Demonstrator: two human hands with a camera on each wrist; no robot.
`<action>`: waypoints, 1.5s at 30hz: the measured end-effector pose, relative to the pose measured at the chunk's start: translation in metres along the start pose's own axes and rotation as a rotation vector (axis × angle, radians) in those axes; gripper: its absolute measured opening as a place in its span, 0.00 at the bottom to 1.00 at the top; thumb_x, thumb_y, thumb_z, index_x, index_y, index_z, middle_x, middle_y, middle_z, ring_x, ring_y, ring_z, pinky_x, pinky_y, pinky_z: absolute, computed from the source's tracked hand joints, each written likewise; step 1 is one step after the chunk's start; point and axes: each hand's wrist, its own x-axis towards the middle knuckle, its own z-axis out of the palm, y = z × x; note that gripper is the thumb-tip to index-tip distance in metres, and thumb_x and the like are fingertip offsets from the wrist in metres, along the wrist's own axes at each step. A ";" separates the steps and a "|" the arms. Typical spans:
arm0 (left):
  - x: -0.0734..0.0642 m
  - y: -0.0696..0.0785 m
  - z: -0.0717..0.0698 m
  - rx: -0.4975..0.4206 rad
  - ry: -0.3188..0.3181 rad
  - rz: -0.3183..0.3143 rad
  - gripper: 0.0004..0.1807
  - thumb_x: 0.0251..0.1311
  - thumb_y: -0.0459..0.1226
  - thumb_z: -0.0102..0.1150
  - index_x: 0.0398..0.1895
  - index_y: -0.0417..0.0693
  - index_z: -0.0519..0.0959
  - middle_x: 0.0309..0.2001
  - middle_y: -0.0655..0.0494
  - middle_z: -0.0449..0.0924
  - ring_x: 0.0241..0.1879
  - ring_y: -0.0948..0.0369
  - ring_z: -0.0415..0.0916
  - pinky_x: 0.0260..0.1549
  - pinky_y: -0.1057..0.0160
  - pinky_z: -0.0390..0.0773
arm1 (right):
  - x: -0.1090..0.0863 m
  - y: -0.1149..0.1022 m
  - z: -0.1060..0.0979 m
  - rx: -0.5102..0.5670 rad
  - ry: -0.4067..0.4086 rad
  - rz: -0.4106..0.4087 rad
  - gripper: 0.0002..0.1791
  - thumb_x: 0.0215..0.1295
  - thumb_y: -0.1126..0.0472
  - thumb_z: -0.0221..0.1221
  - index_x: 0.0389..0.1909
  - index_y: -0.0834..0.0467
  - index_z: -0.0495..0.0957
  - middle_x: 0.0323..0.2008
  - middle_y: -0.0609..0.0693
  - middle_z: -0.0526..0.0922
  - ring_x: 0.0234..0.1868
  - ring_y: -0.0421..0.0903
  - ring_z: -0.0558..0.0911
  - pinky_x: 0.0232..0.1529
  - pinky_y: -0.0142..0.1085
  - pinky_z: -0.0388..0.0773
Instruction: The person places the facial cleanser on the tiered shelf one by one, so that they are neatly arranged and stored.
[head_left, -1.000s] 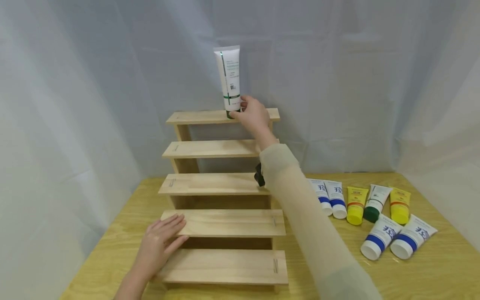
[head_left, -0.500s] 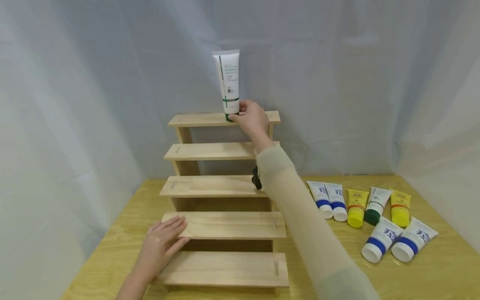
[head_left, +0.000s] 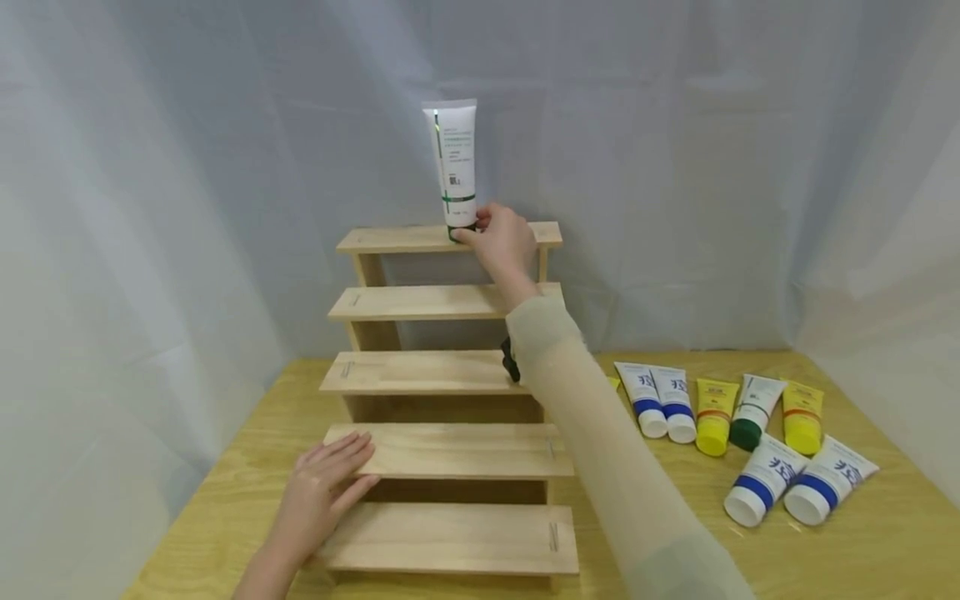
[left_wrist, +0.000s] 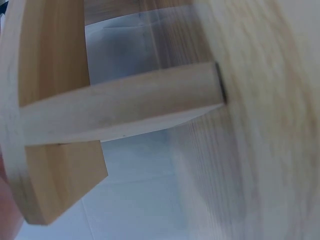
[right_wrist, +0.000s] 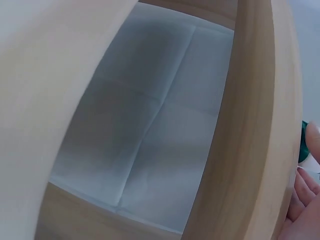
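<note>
A white squeeze tube (head_left: 457,158) with a dark green cap stands upright, cap down, at the top step of a wooden stepped rack (head_left: 450,451). My right hand (head_left: 504,242) pinches it low down by the cap, thumb in front. In the right wrist view, the green cap (right_wrist: 304,142) shows at the right edge beside the thumb. My left hand (head_left: 318,492) rests on the left end of the second step from the bottom, fingers extended. The left wrist view shows mostly the rack's boards (left_wrist: 125,105), with a bit of hand at the left edge.
On the table (head_left: 240,467), right of the rack, lie several tubes: white ones with blue bands (head_left: 765,479), yellow ones (head_left: 716,414) and a white one with a green cap (head_left: 756,410). A yellow tip peeks out beside my right sleeve. Pale sheeting (head_left: 675,183) hangs behind.
The tube in my right hand has shifted slightly left and turned a little, staying upright at the top step. My left hand keeps its place on the rack.
</note>
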 end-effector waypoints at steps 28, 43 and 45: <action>0.006 -0.002 0.001 -0.020 0.005 0.016 0.21 0.38 0.40 0.67 0.38 0.38 0.80 0.44 0.46 0.78 0.45 0.51 0.74 0.43 0.42 0.64 | -0.039 0.051 -0.074 0.264 -0.112 -0.148 0.34 0.50 0.51 0.64 0.57 0.61 0.66 0.55 0.53 0.70 0.55 0.45 0.69 0.54 0.35 0.64; 0.004 -0.007 0.000 -0.019 -0.008 0.009 0.22 0.36 0.38 0.68 0.38 0.38 0.80 0.45 0.46 0.78 0.45 0.50 0.74 0.44 0.43 0.64 | -0.086 0.116 -0.099 0.132 -0.200 -0.178 0.31 0.53 0.55 0.62 0.56 0.64 0.66 0.55 0.58 0.70 0.57 0.53 0.67 0.56 0.44 0.63; 0.002 -0.008 0.000 -0.017 -0.002 0.012 0.22 0.36 0.39 0.67 0.38 0.38 0.80 0.45 0.47 0.78 0.45 0.51 0.74 0.44 0.44 0.64 | -0.093 0.128 -0.101 0.125 -0.222 -0.160 0.32 0.53 0.53 0.62 0.57 0.63 0.65 0.56 0.58 0.69 0.57 0.53 0.66 0.56 0.45 0.62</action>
